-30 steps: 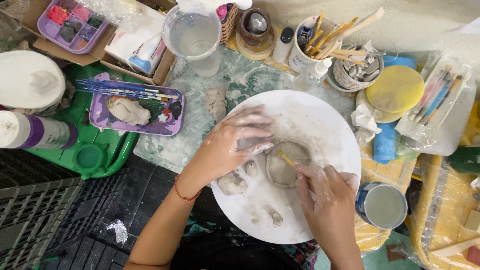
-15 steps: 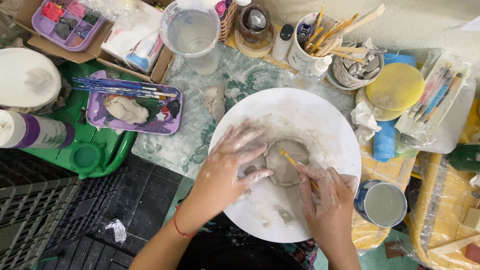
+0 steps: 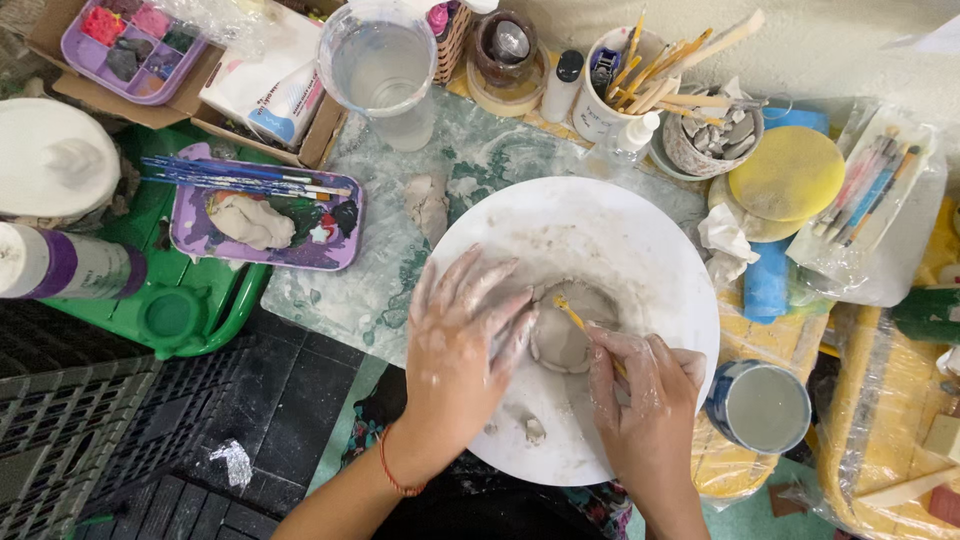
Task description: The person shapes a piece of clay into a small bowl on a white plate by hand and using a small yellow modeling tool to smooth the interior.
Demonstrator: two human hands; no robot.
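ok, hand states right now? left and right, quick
Left hand: open, fingers spread, resting against the clay piece on the white round board.
Right hand: closed on a thin wooden tool, tip on the clay.

A clay-smeared, mottled green-and-white tabletop fills the middle of the frame. At its centre lies a round white board. Upper middle stands a clear cup of water, with a white pot of wooden tools to its right. A purple tray with brushes sits at left, a yellow sponge disc at upper right.
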